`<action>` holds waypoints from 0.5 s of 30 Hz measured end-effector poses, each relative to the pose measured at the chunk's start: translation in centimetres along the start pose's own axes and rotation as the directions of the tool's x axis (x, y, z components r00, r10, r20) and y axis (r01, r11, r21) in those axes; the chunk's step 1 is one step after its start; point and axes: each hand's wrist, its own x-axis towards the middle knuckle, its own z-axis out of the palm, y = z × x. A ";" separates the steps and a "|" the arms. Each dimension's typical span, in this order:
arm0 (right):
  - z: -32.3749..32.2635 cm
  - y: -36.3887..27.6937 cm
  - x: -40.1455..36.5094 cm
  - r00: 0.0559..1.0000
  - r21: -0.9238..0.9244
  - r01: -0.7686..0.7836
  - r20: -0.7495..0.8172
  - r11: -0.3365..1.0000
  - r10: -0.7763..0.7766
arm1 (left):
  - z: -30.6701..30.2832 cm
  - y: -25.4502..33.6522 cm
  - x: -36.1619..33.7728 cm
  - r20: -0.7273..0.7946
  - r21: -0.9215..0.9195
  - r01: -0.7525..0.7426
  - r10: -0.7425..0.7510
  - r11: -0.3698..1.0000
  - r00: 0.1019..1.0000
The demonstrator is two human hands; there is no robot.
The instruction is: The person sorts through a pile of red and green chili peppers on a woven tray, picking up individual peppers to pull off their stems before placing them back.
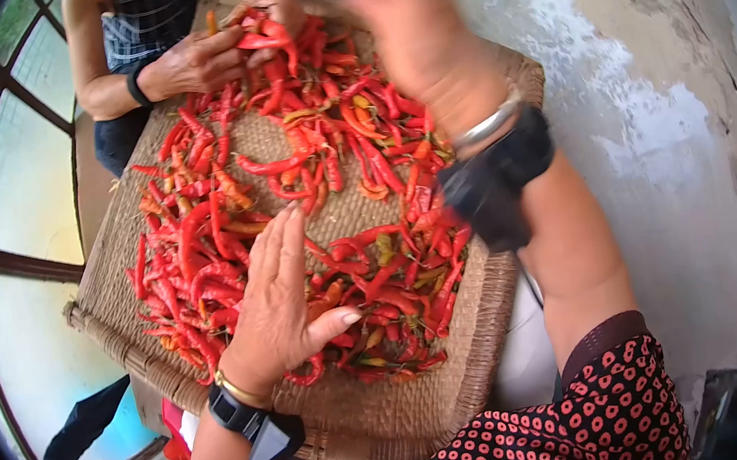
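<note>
Red chillies (197,260), with a few orange and greenish ones among them, lie spread over a woven tray (392,425). Over the lower left part of the pile is my left hand (281,300), its fingers stretched out and the thumb apart, with nothing in it. My right hand (418,31) is raised above the upper right of the tray, smeared by motion. Its fingers look spread and nothing shows in them. A wide dark band and a bangle are on my right wrist. Woven surface shows between the heaps.
Across the tray, another person's hands (196,63) hold chillies at the top left. A worn, patchy wall (645,159) stands to the right. A dark-framed window (20,199) is at the left. The tray's thick rim (490,316) curves along the near right side.
</note>
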 end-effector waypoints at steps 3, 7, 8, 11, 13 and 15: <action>4.8 -6.0 -3.0 0.945 0.527 -0.027 0.290 0.850 -0.149 | 0.3 0.0 -0.4 0.046 0.039 0.047 -0.049 0.998 0.998; 3.4 -7.5 -8.5 0.766 0.345 -0.179 0.636 0.922 -0.089 | 0.6 -0.8 -0.4 0.117 -0.090 -0.097 0.107 0.991 0.987; 3.3 -5.7 -9.1 0.797 0.148 -0.102 0.605 0.984 -0.008 | 2.6 -1.9 -1.2 0.120 0.098 -0.066 0.054 0.993 0.991; 2.9 2.7 -11.3 0.848 -0.251 -0.239 0.417 0.938 0.328 | 2.4 -1.3 -1.6 0.320 0.180 -0.061 0.001 0.982 0.947; 1.7 6.1 -11.6 0.851 -0.473 -0.269 0.292 0.839 0.438 | 2.7 -1.6 -1.8 0.312 0.169 -0.050 -0.005 0.984 0.950; 1.3 8.4 -11.9 0.804 -0.535 -0.362 0.236 0.764 0.546 | 2.8 -1.6 -1.8 0.314 0.145 -0.036 -0.012 0.989 0.949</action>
